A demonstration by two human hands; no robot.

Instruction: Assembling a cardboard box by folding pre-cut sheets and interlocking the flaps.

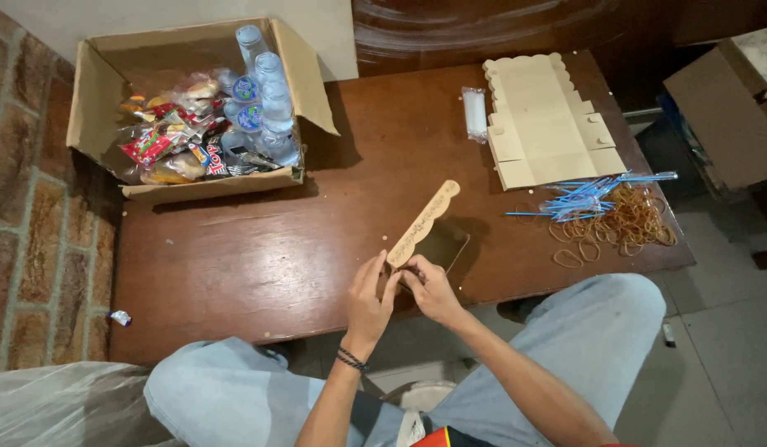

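Both hands meet above the near edge of the bench (pixel 259 257); left hand (pixel 368 302) and right hand (pixel 431 290) close their fingers on the lower end of a folded cardboard strip (pixel 422 223), which points up and away; keep the grip near the fold, pressing evenly; rubber bands (pixel 627 225) lie to the right.

Left hand (pixel 369 300) raised, fingers curled, right hand (pixel 430 287) touching it, both seemingly pinching, forearms converging
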